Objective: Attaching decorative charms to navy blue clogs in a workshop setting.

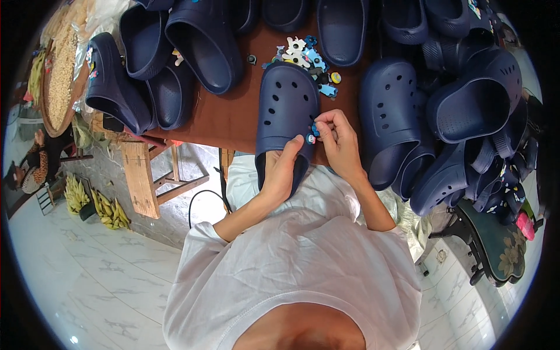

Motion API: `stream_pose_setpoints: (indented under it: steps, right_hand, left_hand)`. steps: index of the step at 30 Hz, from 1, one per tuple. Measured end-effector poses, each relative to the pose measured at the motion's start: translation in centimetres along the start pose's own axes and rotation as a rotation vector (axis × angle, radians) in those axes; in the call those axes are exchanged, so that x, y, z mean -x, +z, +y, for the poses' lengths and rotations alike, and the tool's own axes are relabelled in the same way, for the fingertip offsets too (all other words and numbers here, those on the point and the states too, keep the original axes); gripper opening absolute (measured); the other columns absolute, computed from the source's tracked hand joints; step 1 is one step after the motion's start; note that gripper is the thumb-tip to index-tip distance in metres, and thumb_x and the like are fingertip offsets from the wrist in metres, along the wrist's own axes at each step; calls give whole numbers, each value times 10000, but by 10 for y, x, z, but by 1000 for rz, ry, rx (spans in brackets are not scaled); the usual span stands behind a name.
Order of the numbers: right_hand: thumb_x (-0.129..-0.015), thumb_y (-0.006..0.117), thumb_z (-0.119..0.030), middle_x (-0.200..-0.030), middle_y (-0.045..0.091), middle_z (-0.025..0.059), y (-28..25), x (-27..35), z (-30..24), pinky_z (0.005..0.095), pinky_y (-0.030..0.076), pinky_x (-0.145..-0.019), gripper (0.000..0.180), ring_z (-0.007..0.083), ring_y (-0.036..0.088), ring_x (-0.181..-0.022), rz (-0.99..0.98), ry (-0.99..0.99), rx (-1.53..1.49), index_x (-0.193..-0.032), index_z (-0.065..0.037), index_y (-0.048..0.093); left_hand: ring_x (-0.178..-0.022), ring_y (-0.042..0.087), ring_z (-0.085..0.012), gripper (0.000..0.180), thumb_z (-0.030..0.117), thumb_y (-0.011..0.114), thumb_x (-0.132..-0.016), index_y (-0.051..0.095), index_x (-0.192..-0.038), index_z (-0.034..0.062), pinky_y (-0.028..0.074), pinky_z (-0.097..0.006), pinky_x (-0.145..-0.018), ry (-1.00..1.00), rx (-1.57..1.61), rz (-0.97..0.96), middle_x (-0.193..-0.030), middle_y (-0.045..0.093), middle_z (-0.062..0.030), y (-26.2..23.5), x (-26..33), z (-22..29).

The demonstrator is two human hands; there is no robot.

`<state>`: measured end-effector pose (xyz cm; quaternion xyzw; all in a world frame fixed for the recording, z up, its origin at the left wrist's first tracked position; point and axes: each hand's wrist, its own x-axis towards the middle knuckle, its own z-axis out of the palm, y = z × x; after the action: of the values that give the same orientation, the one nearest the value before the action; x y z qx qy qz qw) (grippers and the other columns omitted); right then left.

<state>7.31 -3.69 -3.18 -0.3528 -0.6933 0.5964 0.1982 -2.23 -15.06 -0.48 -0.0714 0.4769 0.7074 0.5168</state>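
The right hand [341, 143] has its thumb and index finger pinched together on a small blue shaped charm [315, 129], at about four o'clock on the held dark navy moulded clog with round holes in its toe [287, 96], twelve being away from the wearer. Its other fingers curl in loosely, the wrist is nearly straight, and the bare forearm runs back toward five o'clock. A small round blue-and-white charm [310, 139] sits at the clog's side, just beside the tip of the left thumb. The left hand [280, 172] grips the clog at its foot opening: the fingers go down inside, mostly hidden, while the thumb lies extended along the outside, pointing toward one o'clock; its forearm slants back toward seven o'clock. The clog lies toe outward, its toe over the brown table covering [224, 125] and its heel end toward the wearer's lap. Just beyond the toe, from twelve to one o'clock, is a loose heap of small white, blue, black and yellow charms [297, 51]. Another navy clog [388, 93] lies near at three o'clock, toe outward, with a crowded pile of navy clogs [472, 111] past it. More navy clogs [201, 44] stand from ten to eleven o'clock. At nine o'clock, beyond the table's edge, is a pale wooden bench [140, 178] on the floor.
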Motion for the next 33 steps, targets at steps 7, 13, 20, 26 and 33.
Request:
stream_pose_setpoints:
  steps: [7, 13, 20, 26, 33]
  right_hand:
    - [-959, 561, -76, -919, 558, 132, -6, -14, 18, 371, 502, -674, 92, 271, 617, -772, 205, -86, 307, -1002, 2, 536]
    - [-942, 580, -85, -973, 553, 167, -5, -33, 2, 432, 501, -713, 144, 361, 614, -837, 259, -185, 459, -1051, -2, 537]
    - [-873, 680, -132, -1009, 537, 170, 7, -68, -1, 451, 489, -745, 288, 372, 592, -913, 301, -233, 616, -1100, -22, 541]
    - [-852, 692, -116, -978, 553, 143, 8, -61, 5, 435, 486, -756, 245, 342, 576, -939, 272, -261, 681, -1053, -33, 578]
    - [-839, 690, -44, -917, 547, 119, -2, -49, -3, 377, 509, -681, 157, 284, 604, -810, 213, -121, 341, -972, -33, 607]
  left_hand:
    - [-1113, 589, -200, 398, 117, 564, -948, 468, -1303, -33, 455, -368, -991, 42, 49, 35, -1234, 594, -122, 0, 6, 8]
    - [-1117, 585, -208, 405, 135, 565, -940, 467, -1296, -30, 459, -371, -985, 98, 94, 83, -1229, 588, -122, -3, 6, 8]
    - [-1099, 583, -202, 413, 130, 562, -936, 459, -1300, -34, 461, -366, -972, 93, 89, 84, -1239, 580, -120, -2, 3, 6]
    - [-1108, 581, -199, 409, 127, 563, -939, 460, -1302, -29, 453, -365, -986, 104, 83, 86, -1238, 582, -113, -5, 2, 3]
    - [-1106, 584, -195, 400, 122, 558, -944, 461, -1303, -26, 456, -361, -981, 100, 67, 59, -1230, 587, -112, -4, -1, 3]
